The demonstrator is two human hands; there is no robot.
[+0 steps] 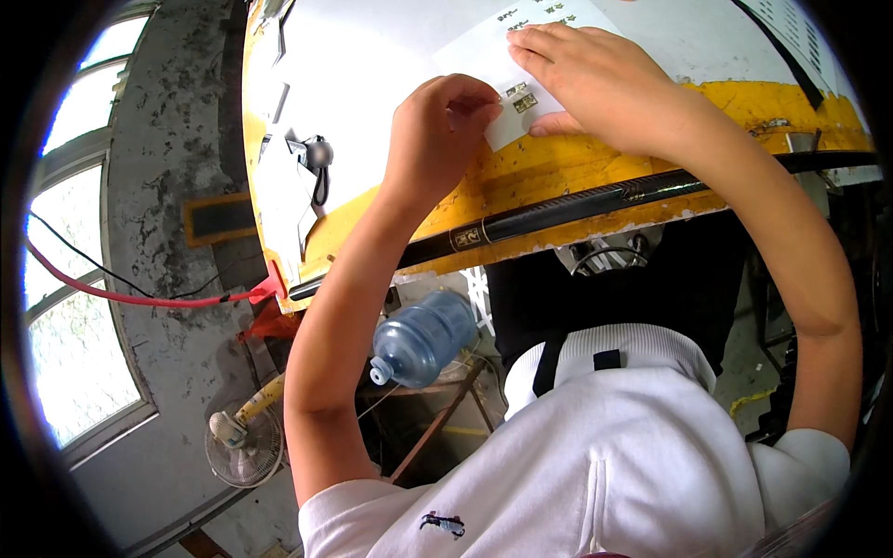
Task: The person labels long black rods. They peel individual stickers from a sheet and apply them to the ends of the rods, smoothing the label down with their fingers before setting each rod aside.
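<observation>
A white sheet [507, 135] with several small gold-and-black decals [526, 102] lies on the table's near part. My right hand [595, 84] rests on it with the fingers stretched out and the thumb apart, pressing it down. At the sheet's left edge, beside the lowest decals, the thumb and forefinger of my left hand [442, 130] are pinched together; what is between them is too small to make out. Closer to me, a long black pole [558, 216] with a gold-marked band lies along the table's front edge, passing beneath both forearms.
The table [744, 107] has a white top and a worn yellow border. A dark cable [321, 172] and loose strips lie at its left. A black strip [786, 56] and a printed sheet [805, 33] are at right. Below are a blue water bottle [423, 339] and a fan [244, 446].
</observation>
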